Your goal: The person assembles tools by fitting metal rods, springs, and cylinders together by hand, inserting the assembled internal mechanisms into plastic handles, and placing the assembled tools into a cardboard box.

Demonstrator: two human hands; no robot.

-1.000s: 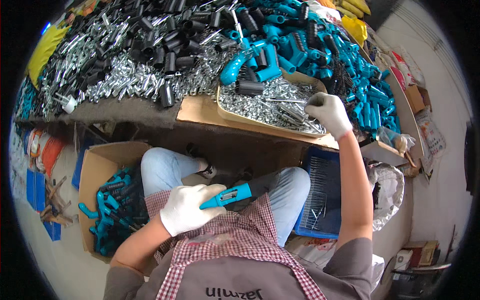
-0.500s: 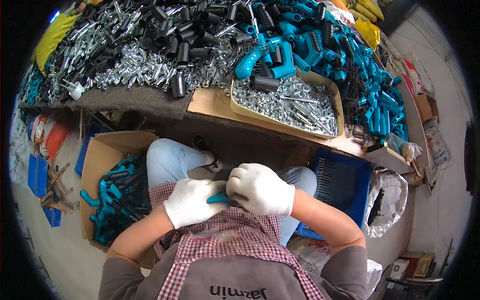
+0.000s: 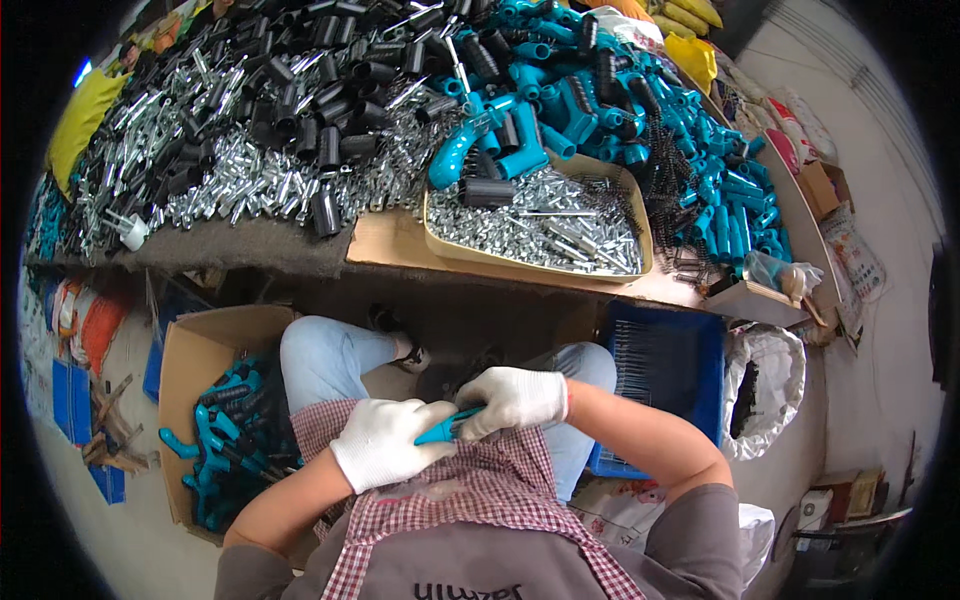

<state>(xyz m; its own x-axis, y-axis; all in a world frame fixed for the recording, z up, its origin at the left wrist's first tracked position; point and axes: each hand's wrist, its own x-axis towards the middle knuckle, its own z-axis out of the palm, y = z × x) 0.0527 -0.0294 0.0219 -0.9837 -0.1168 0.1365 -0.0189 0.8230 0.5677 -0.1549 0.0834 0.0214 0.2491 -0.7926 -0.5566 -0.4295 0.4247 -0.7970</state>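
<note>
Above my lap, a teal plastic handle (image 3: 436, 431) is held between my two white-gloved hands. My left hand (image 3: 388, 445) is wrapped round its left part, the thumb lying along it. At its right end, the bent fingers of my right hand (image 3: 513, 402) close on it and hide that end. To the left, a cardboard box (image 3: 190, 345) holds several teal handles (image 3: 212, 425) with black grips. On the bench ahead, a cream tray (image 3: 440, 245) full of small silver metal parts carries a teal pistol-shaped body (image 3: 455, 150) and a black sleeve (image 3: 487, 192).
Silver metal pieces (image 3: 235, 185) and black tubes (image 3: 330, 150) are heaped on the bench's left, teal plastic parts (image 3: 735, 215) on its right. A blue crate (image 3: 705, 400) with thin metal rods stands right of my knees, beside an open white sack (image 3: 790, 400).
More of the teal handle shows between my hands. My right hand has turned and moved slightly away from my left. The whole view has shifted, with the bench now farther left.
</note>
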